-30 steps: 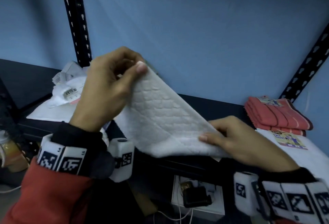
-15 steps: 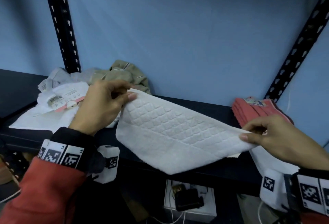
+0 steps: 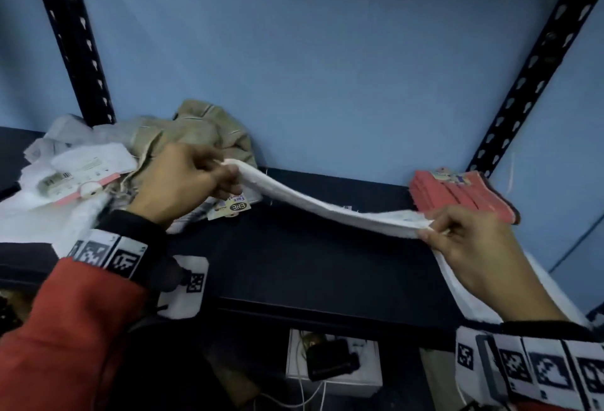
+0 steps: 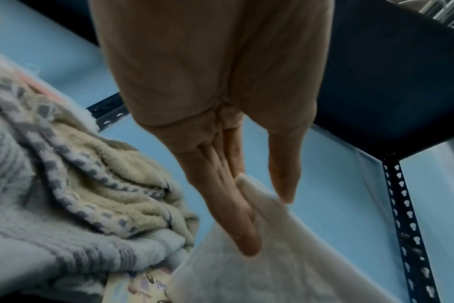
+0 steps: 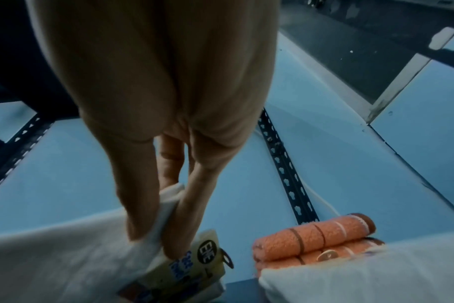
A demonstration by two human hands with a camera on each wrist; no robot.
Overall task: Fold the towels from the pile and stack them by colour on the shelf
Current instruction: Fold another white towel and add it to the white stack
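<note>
A white towel (image 3: 330, 211) is held stretched in the air above the dark shelf (image 3: 294, 257), pinched at one end by the left hand (image 3: 183, 182) and at the other by the right hand (image 3: 470, 244). In the left wrist view the towel's edge is seen clamped between thumb and the nearly straight fingers (image 4: 236, 221); in the right wrist view a bunched corner is caught between thumb and forefinger, with a printed paper tag (image 5: 194, 264) hanging just below the fingertips. The cloth appears already doubled, seen almost edge-on as a thick, soft band that sags slightly between the two grips. Its surface is fluffy and limp, so it is likely to droop wherever it is not supported. The task is judged to be partly done: beyond the right fingers a stack of folded orange towels (image 3: 457, 195) is set at the back of the shelf, and just beneath the right wrist a folded white towel (image 3: 464, 293) lies flat, probably the start of the white stack. Behind and beside the left fingers a loose pile (image 3: 137, 155) of beige, striped and white towels with tags is left unfolded. The held towel is not yet laid down, and at least one more fold seems needed before stacking.
</note>
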